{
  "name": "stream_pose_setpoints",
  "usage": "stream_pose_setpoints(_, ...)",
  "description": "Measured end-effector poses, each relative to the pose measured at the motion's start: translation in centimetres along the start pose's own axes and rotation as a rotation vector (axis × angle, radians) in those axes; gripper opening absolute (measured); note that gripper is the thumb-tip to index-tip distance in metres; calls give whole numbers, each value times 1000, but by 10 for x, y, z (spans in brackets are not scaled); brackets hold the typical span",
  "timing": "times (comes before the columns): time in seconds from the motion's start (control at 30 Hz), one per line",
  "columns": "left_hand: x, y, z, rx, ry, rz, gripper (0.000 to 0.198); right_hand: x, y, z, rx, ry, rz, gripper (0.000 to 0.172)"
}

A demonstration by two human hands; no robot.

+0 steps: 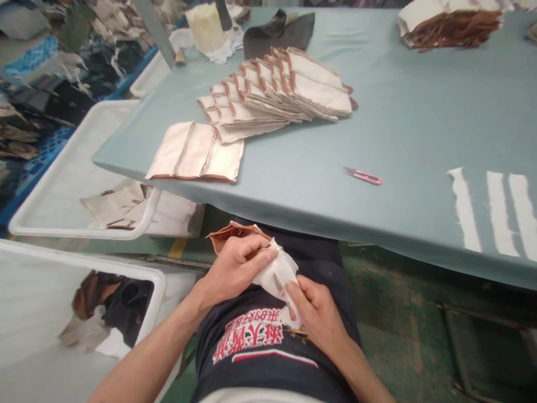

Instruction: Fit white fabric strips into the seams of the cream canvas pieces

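Observation:
Above my lap, my left hand (237, 266) pinches a folded brown-and-cream fabric piece (229, 235) together with one end of a thin white cloth strip (279, 274). The fingers of my right hand (312, 308) are closed on the lower part of that strip, which is drawn between both hands. Much of the fabric piece is hidden behind my left hand. On the table ahead, a fanned stack of cream panels with brown edges (272, 92) lies beside one flat stitched panel (195, 151). Pink-handled thread snips (364, 176) rest near the table's front.
White fabric strips (501, 212) lie at the right of the blue-green table (403, 129). Another brown-and-cream pile (451, 25) sits at the back. White plastic bins (84, 162) with cloth pieces stand on the left. A metal post (155, 31) rises at the table's far left.

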State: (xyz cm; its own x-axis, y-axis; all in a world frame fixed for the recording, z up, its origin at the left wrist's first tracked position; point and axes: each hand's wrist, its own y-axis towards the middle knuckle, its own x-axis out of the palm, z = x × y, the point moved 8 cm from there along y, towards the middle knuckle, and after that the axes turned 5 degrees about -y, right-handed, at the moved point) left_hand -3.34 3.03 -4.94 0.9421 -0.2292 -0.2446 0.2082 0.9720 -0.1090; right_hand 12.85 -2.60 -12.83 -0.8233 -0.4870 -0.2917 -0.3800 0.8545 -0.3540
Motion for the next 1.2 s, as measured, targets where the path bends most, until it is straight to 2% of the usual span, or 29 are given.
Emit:
stream_pose_setpoints(0.1, 0, 6, 17, 36, -24, -80, 31, -25, -14, -5, -79, -245, 12, 44)
stream_pose_setpoints(0.2, -1, 10, 30, 31, -7, -204, 28, -69, -24, -30, -195, -460, 199, 19)
stream_pose_setpoints(0.3, -1, 14, 38, 9, -19, -311, 26, -103, -27, -75, -414, -440, 383, 28)
stream_pose_setpoints(0.37, 0, 18, 44, 9, -31, -352, 27, -111, -20, -106, -559, -402, 412, 39)
stream_pose_setpoints(0.5, -4, 22, 56, 44, -40, -399, 24, -95, 13, -152, -759, -388, 255, 54)
stream_pose_setpoints(0.6, -11, 22, 65, 120, 3, -391, 21, -78, 35, -171, -875, -426, 112, 63)
stream_pose_setpoints(0.67, -14, 20, 66, 111, 10, -412, 22, -70, 44, -177, -927, -458, 41, 61)
stream_pose_setpoints(0.73, -15, 18, 64, 71, -2, -430, 24, -65, 49, -180, -954, -499, 0, 50)
stream_pose_setpoints(0.8, -17, 18, 64, 49, 14, -404, 25, -63, 52, -181, -934, -563, -15, 41)
stream_pose_setpoints(0.97, -22, 23, 65, 75, 133, -321, 28, -58, 58, -174, -742, -703, -130, 44)
stream_pose_setpoints(1.07, -23, 24, 62, 91, 99, -350, 29, -56, 60, -169, -644, -638, -214, 41)
stream_pose_setpoints(1.2, -15, 20, 52, 55, -180, -435, 26, -52, 57, -164, -536, -390, -321, 43)
